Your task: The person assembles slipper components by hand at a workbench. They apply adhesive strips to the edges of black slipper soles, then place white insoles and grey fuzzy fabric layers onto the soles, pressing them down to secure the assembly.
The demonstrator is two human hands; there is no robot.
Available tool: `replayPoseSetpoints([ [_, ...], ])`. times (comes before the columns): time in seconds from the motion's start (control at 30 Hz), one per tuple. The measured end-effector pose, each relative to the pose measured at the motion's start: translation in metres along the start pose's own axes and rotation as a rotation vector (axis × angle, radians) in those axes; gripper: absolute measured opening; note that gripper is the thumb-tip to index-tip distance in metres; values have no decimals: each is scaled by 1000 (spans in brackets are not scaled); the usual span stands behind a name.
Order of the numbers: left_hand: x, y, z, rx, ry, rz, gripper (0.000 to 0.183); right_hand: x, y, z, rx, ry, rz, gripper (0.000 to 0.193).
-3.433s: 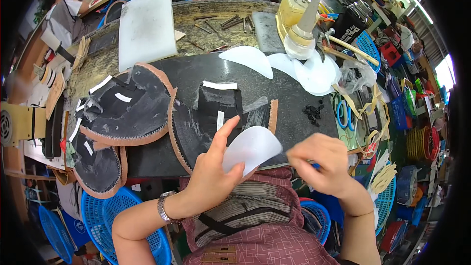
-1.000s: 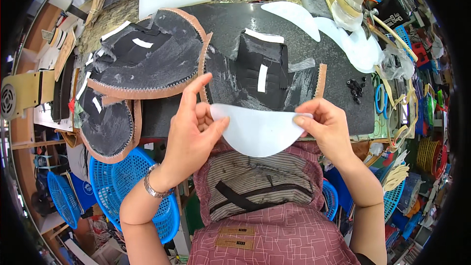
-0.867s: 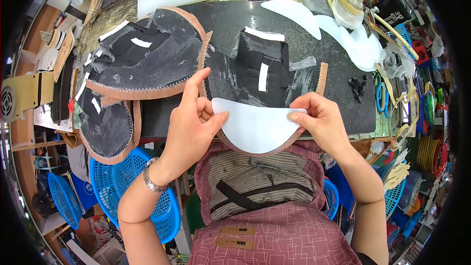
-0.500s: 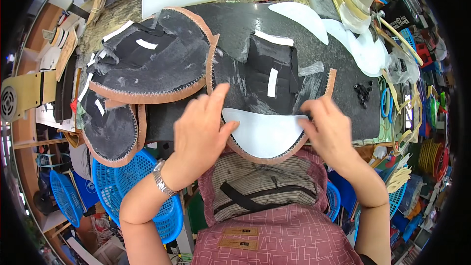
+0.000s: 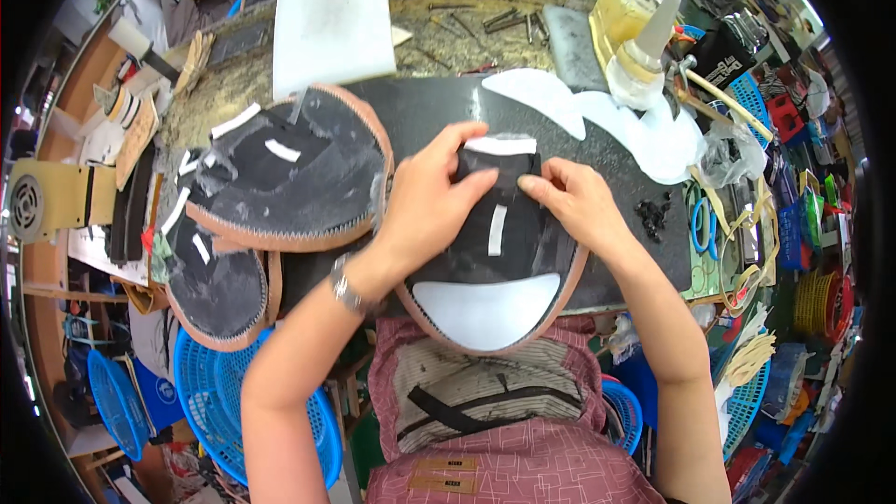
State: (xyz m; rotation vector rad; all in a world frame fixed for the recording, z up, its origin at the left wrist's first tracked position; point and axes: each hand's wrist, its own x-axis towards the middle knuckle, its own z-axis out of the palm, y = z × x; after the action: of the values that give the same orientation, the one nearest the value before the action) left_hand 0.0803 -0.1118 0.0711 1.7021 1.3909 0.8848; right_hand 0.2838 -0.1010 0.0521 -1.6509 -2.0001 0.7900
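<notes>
Head view: the left hand point(image 5: 439, 201) is resting on the left edge of a black shoe upper point(image 5: 525, 250), its grip impossible to tell, while the right hand point(image 5: 579, 205) is pinching the right edge. The upper, bearing a white half-moon insert point(image 5: 485, 311), is overhanging the near edge of the black slab point(image 5: 420, 105); stacked uppers point(image 5: 289, 177) are crowding the left, and open slab is stretching right toward black scraps point(image 5: 652, 216).

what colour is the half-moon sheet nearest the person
The half-moon sheet is white; the head view shows it.

Person's left hand point(image 5: 431, 196) and right hand point(image 5: 579, 203) on opposite sides of black fabric piece with tan zigzag-stitched edge point(image 5: 532, 241), near its white top strip point(image 5: 501, 146). Smooth white half-moon sheet point(image 5: 485, 313) lies on its lower curve. Blue-handled scissors point(image 5: 701, 227) at right.
</notes>
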Motion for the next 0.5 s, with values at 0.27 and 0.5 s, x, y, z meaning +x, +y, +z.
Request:
replayPoseSetpoints([
  [0.27, -69, 1, 1, -572, 154, 20, 21, -42, -26, -14, 1399, -357, 166, 25],
  [0.5, -73, 39, 17, -220, 98, 484, 24, -69, -9, -8, 864, 232, -153, 29],
])
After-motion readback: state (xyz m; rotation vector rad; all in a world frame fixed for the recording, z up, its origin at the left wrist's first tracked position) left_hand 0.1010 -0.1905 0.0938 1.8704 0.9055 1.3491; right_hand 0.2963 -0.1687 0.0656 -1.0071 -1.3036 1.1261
